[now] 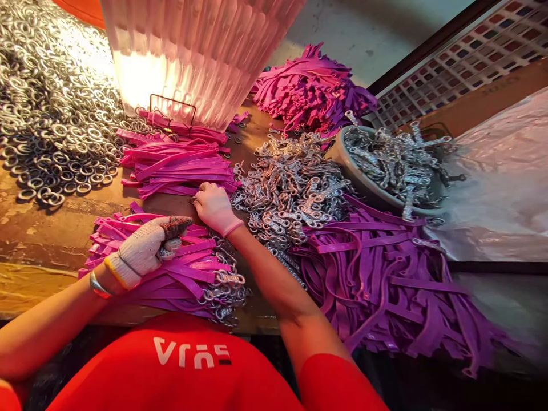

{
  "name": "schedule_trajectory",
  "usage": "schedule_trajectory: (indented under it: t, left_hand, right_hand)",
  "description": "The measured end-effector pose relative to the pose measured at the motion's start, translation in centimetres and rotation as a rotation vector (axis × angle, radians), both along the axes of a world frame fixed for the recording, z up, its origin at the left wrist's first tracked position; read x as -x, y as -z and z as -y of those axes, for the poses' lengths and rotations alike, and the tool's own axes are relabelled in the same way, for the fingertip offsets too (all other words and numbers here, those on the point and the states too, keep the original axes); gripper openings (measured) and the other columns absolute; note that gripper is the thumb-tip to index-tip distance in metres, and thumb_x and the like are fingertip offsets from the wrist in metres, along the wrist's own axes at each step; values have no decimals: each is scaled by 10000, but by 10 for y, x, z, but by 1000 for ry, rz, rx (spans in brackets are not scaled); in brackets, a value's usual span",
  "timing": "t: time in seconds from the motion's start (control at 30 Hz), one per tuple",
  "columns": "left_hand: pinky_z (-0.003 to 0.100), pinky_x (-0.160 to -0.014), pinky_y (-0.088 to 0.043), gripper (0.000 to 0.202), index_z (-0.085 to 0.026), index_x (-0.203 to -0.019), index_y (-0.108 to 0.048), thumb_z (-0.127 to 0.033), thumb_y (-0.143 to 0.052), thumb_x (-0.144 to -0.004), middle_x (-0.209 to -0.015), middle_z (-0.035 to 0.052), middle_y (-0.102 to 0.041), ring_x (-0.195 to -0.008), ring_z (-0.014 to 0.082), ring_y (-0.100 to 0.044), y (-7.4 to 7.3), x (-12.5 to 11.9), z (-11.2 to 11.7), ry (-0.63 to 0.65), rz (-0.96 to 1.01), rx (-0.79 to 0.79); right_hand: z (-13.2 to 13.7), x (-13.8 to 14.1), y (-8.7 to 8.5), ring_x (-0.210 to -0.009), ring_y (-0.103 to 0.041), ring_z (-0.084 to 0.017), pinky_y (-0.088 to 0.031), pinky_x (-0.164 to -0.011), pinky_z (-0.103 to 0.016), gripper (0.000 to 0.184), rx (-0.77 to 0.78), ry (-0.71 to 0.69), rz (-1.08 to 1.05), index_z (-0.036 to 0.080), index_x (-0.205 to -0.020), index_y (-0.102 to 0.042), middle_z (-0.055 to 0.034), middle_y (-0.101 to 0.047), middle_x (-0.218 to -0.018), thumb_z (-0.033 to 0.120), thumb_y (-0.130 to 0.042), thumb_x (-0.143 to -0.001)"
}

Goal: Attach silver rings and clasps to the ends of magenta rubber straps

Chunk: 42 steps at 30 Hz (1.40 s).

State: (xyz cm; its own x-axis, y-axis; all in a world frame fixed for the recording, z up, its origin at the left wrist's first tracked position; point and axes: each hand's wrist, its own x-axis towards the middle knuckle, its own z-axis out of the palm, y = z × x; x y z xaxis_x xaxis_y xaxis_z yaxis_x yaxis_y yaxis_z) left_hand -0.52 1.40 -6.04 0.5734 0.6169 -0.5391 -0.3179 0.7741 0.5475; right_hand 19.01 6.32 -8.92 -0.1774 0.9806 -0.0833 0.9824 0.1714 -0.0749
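Observation:
My left hand (143,248), in a white knit glove with a dark worn thumb tip, is curled closed on a small metal ring over a pile of purple straps with metal clasps (188,279). My right hand (214,206), in a thin pinkish glove, rests knuckles-up on the brown table between the strap piles; its fingers are bent down at the edge of a stack of pink straps (180,165). What those fingers grip, if anything, is hidden. A heap of silver clasps (291,188) lies just right of that hand.
A big mound of metal rings (51,114) covers the left of the table. A ribbed translucent lamp shade (192,57) glows at the back. A bowl (342,157) of clasps, more purple straps (385,285) and another strap heap (312,85) lie right.

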Motion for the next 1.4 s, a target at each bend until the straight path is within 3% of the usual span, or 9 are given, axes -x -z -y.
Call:
schedule_trajectory:
  t: [0.27,0.47,0.6,0.7,0.83,0.93,1.03,1.17,1.4]
  left_hand:
    - [131,-330,-208,115,-92,-915,-687,-117,-579,-883,-483,-51,-418,-361,48,-279,-4,-7,0,6,-99,24]
    - [131,-343,-200,22,-116,-860,-627,-116,-636,-840,-690,13,-626,-392,21,-315,-4,-5,2,-65,-68,-4]
    - [134,-381,-188,128,-137,-835,-576,-161,-533,-953,-615,-37,-549,-415,22,-334,0,0,-1,-132,3,40]
    - [137,-367,-199,169,-127,-819,-592,-185,-531,-965,-550,-49,-469,-403,31,-311,3,3,-6,-154,9,45]
    - [125,-337,-198,214,-115,-797,-640,-176,-515,-959,-480,-75,-340,-359,38,-265,1,9,-13,-149,-3,37]
    - [113,-324,-185,242,-102,-797,-669,-158,-497,-957,-462,-82,-296,-342,32,-228,-10,16,-14,-130,-10,1]
    - [118,-319,-197,157,-108,-814,-667,-153,-563,-923,-481,-63,-381,-348,29,-247,-25,20,-7,-87,-45,-97]
    - [131,-342,-280,143,-137,-891,-667,-278,-686,-874,-623,-4,-575,-400,45,-380,-37,19,13,2,-136,-327]
    - [179,-345,-254,308,-174,-684,-541,-389,-619,-889,-534,-29,-458,-377,65,-331,-38,13,40,195,-220,-588]
  right_hand:
    - [15,4,-10,-1064,-559,-285,-408,-843,-383,313,-1,-56,38,71,-1110,-713,-195,-650,-1215,227,-464,-1004]
    - [31,13,-35,-984,-604,-229,-432,-842,-337,289,-21,-28,-36,68,-1038,-714,-184,-668,-1124,208,-461,-1020]
    - [79,16,-81,-831,-603,-146,-446,-795,-263,322,43,-87,-517,169,-751,-671,-32,-659,-847,235,-498,-1015]
    - [130,18,-109,-800,-598,-145,-458,-769,-272,297,70,-90,-696,199,-708,-645,-10,-647,-818,212,-536,-983]
    - [188,22,-118,-816,-602,-153,-472,-733,-273,249,115,-49,-711,209,-761,-655,-17,-641,-836,185,-546,-984]
    - [208,26,-111,-841,-622,-156,-499,-761,-268,212,230,-78,-704,218,-829,-693,-18,-669,-862,176,-556,-985]
    - [207,29,-104,-921,-665,-156,-522,-844,-267,183,267,-136,-772,238,-1017,-730,-28,-724,-996,218,-549,-1007]
    - [180,28,-98,-1055,-687,-188,-510,-949,-315,309,-82,33,-762,240,-1305,-647,-60,-743,-1183,266,-513,-1028]
    - [151,34,-97,-1007,-650,-223,-469,-872,-327,329,-196,-9,-340,189,-1291,-646,-102,-727,-1126,187,-466,-1015]
